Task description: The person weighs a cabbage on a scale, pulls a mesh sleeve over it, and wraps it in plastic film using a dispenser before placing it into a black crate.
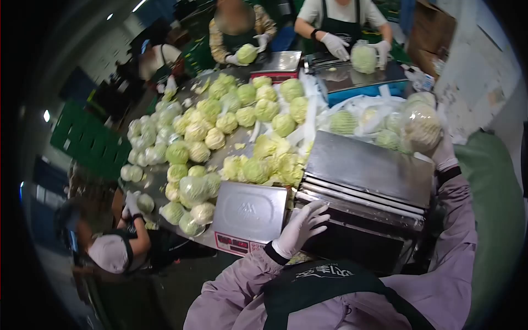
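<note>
My left hand [302, 226], in a white glove, has its fingers spread and holds nothing. It is between a digital scale [250, 212] and a metal wrapping machine [368, 168]. At the right, my right hand [443, 149], also gloved, is at the side of a film-wrapped cabbage [422, 126], which hides most of its fingers. That cabbage is beside the machine's far right corner, next to a plastic-lined container holding more cabbages [343, 122].
Many cabbages [209, 110] are heaped across the metal table, with loose outer leaves [275, 157] near the machine. Co-workers stand across the table, one with a cabbage [363, 58] at a second machine [352, 77]. Another person [115, 250] works at the lower left. Green crates [91, 140] are at the left.
</note>
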The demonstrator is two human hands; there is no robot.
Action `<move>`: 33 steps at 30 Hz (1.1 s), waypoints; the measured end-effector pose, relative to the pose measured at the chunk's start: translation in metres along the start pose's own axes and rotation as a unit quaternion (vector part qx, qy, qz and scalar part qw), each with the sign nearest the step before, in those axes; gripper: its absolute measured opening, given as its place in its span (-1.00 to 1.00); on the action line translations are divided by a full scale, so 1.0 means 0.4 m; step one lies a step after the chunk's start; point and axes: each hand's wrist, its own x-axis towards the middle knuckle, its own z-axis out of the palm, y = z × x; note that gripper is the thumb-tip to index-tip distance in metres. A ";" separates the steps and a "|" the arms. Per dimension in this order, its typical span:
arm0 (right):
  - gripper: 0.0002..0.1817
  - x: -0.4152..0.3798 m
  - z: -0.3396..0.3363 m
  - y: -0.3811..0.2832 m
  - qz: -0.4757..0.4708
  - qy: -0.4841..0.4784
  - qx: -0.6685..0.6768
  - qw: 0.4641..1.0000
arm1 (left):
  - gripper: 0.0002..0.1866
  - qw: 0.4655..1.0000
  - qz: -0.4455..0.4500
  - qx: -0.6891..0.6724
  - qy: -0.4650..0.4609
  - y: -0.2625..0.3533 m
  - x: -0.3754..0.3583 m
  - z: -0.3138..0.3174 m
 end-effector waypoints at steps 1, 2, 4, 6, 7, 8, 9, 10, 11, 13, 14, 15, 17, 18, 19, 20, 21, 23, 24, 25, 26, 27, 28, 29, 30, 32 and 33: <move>-0.31 0.050 -0.020 -0.017 0.024 0.011 0.011 1.000 | -0.32 0.999 0.003 -0.010 0.042 -0.010 -0.010 -0.049; -0.29 0.097 -0.064 -0.032 0.044 0.051 -0.009 0.998 | -0.33 0.996 0.009 -0.015 0.082 -0.015 -0.027 -0.097; -0.28 0.178 -0.090 -0.032 0.076 0.082 -0.031 0.993 | -0.35 0.984 0.013 0.001 0.177 -0.004 -0.053 -0.195; -0.16 0.227 -0.085 -0.022 0.068 0.261 -0.130 0.954 | -0.45 0.955 0.038 -0.010 0.293 0.033 -0.083 -0.261; -0.16 0.263 -0.114 -0.008 0.080 0.257 -0.131 0.954 | -0.45 0.943 0.051 -0.019 0.329 0.061 -0.084 -0.283; -0.15 0.302 -0.170 0.004 0.097 0.308 -0.182 0.929 | -0.44 0.930 0.083 0.013 0.356 0.068 -0.077 -0.323; -0.13 0.332 -0.216 0.025 0.112 0.357 -0.232 0.898 | -0.42 0.917 0.114 0.047 0.380 0.071 -0.062 -0.367; -0.09 0.352 -0.243 0.058 0.094 0.391 -0.253 0.880 | -0.42 0.915 0.109 0.046 0.385 0.085 -0.042 -0.397; -0.09 0.380 -0.303 0.080 0.099 0.392 -0.255 0.879 | -0.38 0.903 0.099 0.109 0.404 0.107 -0.016 -0.423; 0.02 0.426 -0.426 0.098 0.058 0.351 -0.248 0.901 | -0.28 0.872 0.092 0.227 0.424 0.144 0.054 -0.489; 0.02 0.400 -0.387 0.090 0.093 0.344 -0.265 0.896 | -0.21 0.855 0.096 0.281 0.425 0.151 0.100 -0.535; 0.02 0.377 -0.356 0.086 0.094 0.347 -0.268 0.894 | -0.07 0.817 0.145 0.354 0.431 0.133 0.159 -0.615; -0.05 0.336 -0.326 0.072 0.101 0.434 -0.288 0.847 | 0.09 0.710 0.122 0.528 0.450 0.155 0.259 -0.672; -0.06 0.309 -0.320 0.059 0.128 0.394 -0.369 0.832 | 0.11 0.677 0.098 0.571 0.454 0.169 0.304 -0.681; -0.06 0.301 -0.345 0.054 0.125 0.399 -0.371 0.829 | 0.14 0.642 0.075 0.612 0.455 0.176 0.344 -0.698; -0.08 0.307 -0.404 0.048 0.084 0.382 -0.417 0.821 | 0.14 0.647 0.077 0.610 0.451 0.192 0.367 -0.695; -0.09 0.320 -0.471 0.038 0.042 0.362 -0.462 0.809 | 0.15 0.652 0.000 0.609 0.452 0.212 0.383 -0.684; -0.15 0.320 -0.483 0.030 0.036 0.372 -0.441 0.816 | 0.17 0.656 -0.077 0.603 0.448 0.243 0.411 -0.695; -0.16 0.300 -0.420 0.043 0.034 0.374 -0.476 0.795 | 0.16 0.691 -0.077 0.581 0.423 0.267 0.412 -0.717; -0.16 0.292 -0.366 0.056 0.034 0.373 -0.510 0.774 | 0.15 0.724 -0.077 0.558 0.399 0.279 0.405 -0.742; -0.16 0.309 -0.406 0.055 0.033 0.370 -0.511 0.775 | 0.14 0.729 -0.060 0.538 0.419 0.274 0.403 -0.778; -0.16 0.328 -0.445 0.058 -0.042 0.373 -0.585 0.718 | 0.14 0.728 -0.060 0.537 0.422 0.268 0.398 -0.814; -0.16 0.336 -0.441 0.070 -0.116 0.371 -0.651 0.651 | 0.12 0.767 0.023 0.475 0.431 0.269 0.381 -0.825; -0.16 0.340 -0.435 0.076 -0.116 0.367 -0.652 0.653 | 0.09 0.796 0.107 0.407 0.434 0.267 0.363 -0.836; -0.17 0.341 -0.427 0.072 -0.182 0.360 -0.695 0.595 | 0.04 0.820 0.143 0.353 0.428 0.263 0.339 -0.848; -0.17 0.334 -0.333 0.070 -0.250 0.341 -0.734 0.532 | -0.02 0.850 0.201 0.283 0.396 0.300 0.257 -0.766; -0.21 0.321 -0.275 0.081 -0.262 0.331 -0.733 0.533 | -0.02 0.848 0.212 0.286 0.392 0.323 0.206 -0.708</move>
